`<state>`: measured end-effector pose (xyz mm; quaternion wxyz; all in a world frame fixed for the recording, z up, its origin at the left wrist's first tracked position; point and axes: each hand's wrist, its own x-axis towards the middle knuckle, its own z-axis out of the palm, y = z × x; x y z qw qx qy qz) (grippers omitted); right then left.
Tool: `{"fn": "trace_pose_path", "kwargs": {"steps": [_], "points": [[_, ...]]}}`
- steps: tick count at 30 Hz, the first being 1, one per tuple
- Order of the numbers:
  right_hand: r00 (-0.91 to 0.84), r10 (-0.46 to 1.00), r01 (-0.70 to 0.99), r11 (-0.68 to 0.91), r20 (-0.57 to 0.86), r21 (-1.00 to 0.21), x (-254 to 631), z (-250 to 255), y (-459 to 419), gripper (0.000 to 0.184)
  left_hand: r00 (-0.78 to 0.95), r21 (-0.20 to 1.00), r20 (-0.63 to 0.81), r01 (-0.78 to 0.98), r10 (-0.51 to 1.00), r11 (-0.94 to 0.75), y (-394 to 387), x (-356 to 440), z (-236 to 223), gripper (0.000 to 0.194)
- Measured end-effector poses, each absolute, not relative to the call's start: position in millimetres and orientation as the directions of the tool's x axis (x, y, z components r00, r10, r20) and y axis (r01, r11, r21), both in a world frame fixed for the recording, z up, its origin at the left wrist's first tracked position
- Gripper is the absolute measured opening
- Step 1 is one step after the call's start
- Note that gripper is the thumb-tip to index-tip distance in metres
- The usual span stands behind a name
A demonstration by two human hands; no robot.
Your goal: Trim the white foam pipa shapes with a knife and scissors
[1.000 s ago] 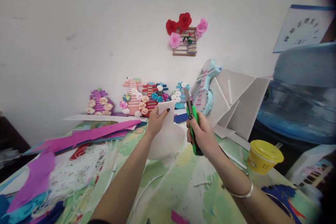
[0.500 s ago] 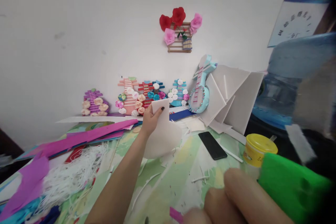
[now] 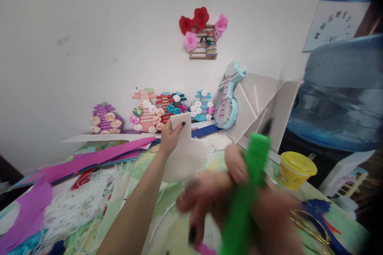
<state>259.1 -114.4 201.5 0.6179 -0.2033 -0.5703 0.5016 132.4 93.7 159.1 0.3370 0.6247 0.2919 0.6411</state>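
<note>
My left hand [image 3: 170, 137] grips the neck of a white foam board cutout [image 3: 188, 159], which has a narrow top and a rounded lower body. The thumb lies across its front, and the board stands upright over the table. Close to the camera is my right hand [image 3: 217, 191], blurred by motion. It holds a green utility knife [image 3: 249, 187] in a loose grasp, with the dark, smeared blade end pointing up. Part of the handle runs out of the frame at the bottom. Knife and board are apart.
Decorated paper lutes [image 3: 146, 113] lean along the wall beside a light-blue one [image 3: 226, 107] and white boards [image 3: 275, 111]. At right are a yellow tub [image 3: 296, 171], gold-handled scissors [image 3: 312, 225] and a water jug [image 3: 341, 99]. Purple sheets [image 3: 98, 158] and white string [image 3: 80, 199] lie left.
My right hand swung with the utility knife from beside the board to the lower right, close to the camera, then back toward the middle. My left hand keeps holding the board; the view shifted slightly.
</note>
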Motion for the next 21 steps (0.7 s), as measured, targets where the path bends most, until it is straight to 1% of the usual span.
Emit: {"fn": "trace_pose_path", "kwargs": {"steps": [2, 4, 5, 7, 9, 11, 14, 18, 21], "points": [[-0.037, 0.898, -0.264, 0.414, 0.437, -0.871, 264, 200, -86, 0.033, -0.002, 0.777, 0.63, -0.01, 0.777, -0.63, 94, 133, 159, 0.035], [0.064, 0.908, -0.014, 0.416, 0.414, -0.909, 270, 195, -53, 0.026, -0.013, 0.76, 0.65, 0.037, 0.76, -0.649, 94, 133, 160, 0.035], [0.071, 0.901, 0.133, 0.416, 0.427, -0.9, 273, 191, -38, 0.03, -0.018, 0.755, 0.655, 0.052, 0.756, -0.653, 94, 133, 160, 0.036], [0.055, 0.863, 0.353, 0.453, 0.502, -0.819, 277, 183, -15, 0.038, -0.024, 0.75, 0.66, 0.083, 0.751, -0.656, 94, 132, 162, 0.036], [0.016, 0.823, 0.493, 0.488, 0.568, -0.72, 277, 177, -2, 0.047, -0.033, 0.743, 0.666, 0.127, 0.745, -0.658, 95, 131, 163, 0.034], [-0.023, 0.793, 0.588, 0.503, 0.609, -0.633, 274, 175, 3, 0.053, -0.043, 0.734, 0.672, 0.172, 0.739, -0.657, 95, 129, 163, 0.032], [-0.062, 0.779, 0.682, 0.49, 0.624, -0.543, 268, 176, 5, 0.058, -0.052, 0.722, 0.681, 0.214, 0.73, -0.658, 96, 127, 162, 0.031], [-0.109, 0.777, 0.741, 0.479, 0.62, -0.47, 263, 180, 10, 0.056, -0.054, 0.715, 0.688, 0.222, 0.723, -0.663, 97, 126, 161, 0.032], [-0.116, 0.782, 0.767, 0.462, 0.612, -0.446, 262, 181, 13, 0.055, -0.053, 0.709, 0.695, 0.213, 0.717, -0.672, 97, 126, 161, 0.032]]}}
